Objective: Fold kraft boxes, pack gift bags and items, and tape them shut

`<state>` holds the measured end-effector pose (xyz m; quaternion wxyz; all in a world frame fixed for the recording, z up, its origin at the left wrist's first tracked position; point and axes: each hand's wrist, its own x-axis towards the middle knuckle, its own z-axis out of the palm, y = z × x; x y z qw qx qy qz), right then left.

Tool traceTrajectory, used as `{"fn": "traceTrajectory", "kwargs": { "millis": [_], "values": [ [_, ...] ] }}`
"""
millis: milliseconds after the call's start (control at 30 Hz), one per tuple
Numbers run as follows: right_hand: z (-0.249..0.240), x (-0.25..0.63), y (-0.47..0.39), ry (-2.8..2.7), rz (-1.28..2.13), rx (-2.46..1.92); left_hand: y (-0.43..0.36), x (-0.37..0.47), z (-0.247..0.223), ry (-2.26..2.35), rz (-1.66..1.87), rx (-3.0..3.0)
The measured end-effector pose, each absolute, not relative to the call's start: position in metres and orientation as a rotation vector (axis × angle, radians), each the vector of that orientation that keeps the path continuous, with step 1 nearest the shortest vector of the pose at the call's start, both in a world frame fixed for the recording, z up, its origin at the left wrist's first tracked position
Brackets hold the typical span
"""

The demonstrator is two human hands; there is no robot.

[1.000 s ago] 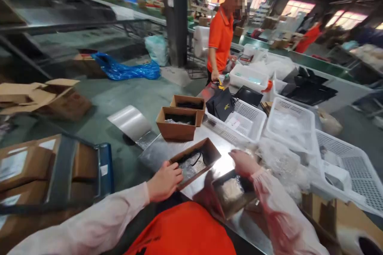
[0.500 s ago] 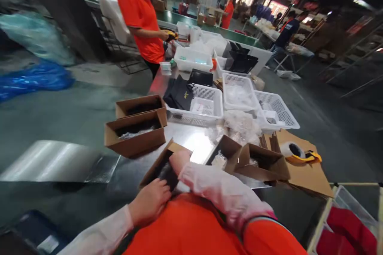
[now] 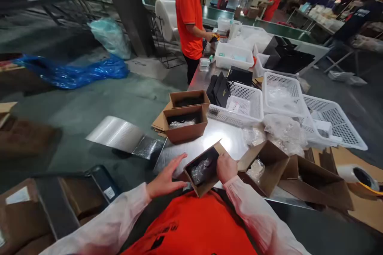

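Observation:
In front of my chest a small open cardboard box stands tilted, with a bubble-wrapped item and something black inside it. My right hand grips the box's right wall, fingers curled over the edge. On the other side my left hand is spread, thumb and fingers apart, just left of the box and holding nothing. Right of my right hand is an open carton with a bubble-wrapped piece in it. Another open carton sits beside that one.
Two filled cartons stand at the table's left edge. White baskets and black paper bags are behind. Clear plastic wrap lies right of centre, a tape dispenser far right. A co-worker in orange stands beyond the table.
My view has swung left. My left hand has come off the box and opened. My right hand has moved from inside the box to its right wall, and the bubble-wrapped item now shows.

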<state>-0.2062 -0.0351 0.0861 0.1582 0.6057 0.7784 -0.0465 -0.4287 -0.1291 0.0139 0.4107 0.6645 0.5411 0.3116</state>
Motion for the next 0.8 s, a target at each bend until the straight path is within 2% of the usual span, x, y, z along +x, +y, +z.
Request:
{"fn": "traceTrajectory", "kwargs": {
  "millis": [167, 467, 633, 800],
  "values": [
    [0.082, -0.213, -0.034, 2.231, -0.131, 1.716, -0.122, -0.409, -0.010, 1.252, 0.915, 1.057],
    [0.082, -0.218, -0.038, 2.235, -0.115, 1.700, -0.115, -0.419, -0.020, 1.047, 0.911, 1.032],
    [0.079, -0.221, -0.036, 2.227, -0.148, 1.715, -0.123, -0.390, -0.033, 1.261, 1.043, 0.793],
    [0.085, -0.216, -0.035, 2.253, -0.194, 1.692, -0.113, -0.367, -0.046, 1.626, 1.102, 0.919]
  ]
}}
